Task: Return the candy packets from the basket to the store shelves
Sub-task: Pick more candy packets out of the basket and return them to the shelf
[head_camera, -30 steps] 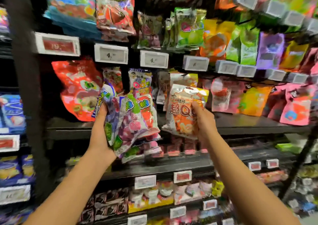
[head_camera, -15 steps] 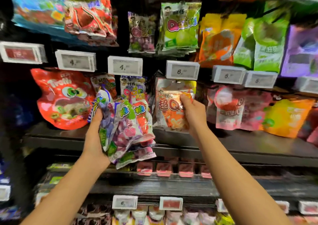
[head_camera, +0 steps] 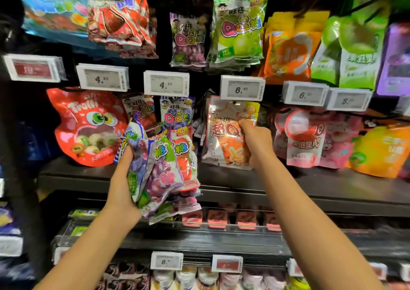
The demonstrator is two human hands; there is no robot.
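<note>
Head view: we face the store shelves [head_camera: 233,179], packets hanging in rows.
Left hand [head_camera: 124,185]: we grip a bundle of candy packets [head_camera: 164,167].
Right hand [head_camera: 258,143]: we pinch an orange packet [head_camera: 226,139] against the hanging row under the 6.80 price tag [head_camera: 242,88].

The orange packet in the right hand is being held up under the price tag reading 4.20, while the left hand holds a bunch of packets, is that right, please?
Not quite: the head view shows the orange packet under the price tag reading 6.50, not 4.20. The rest stands: the right hand holds it up, and the left hand holds a bunch of packets.
</note>
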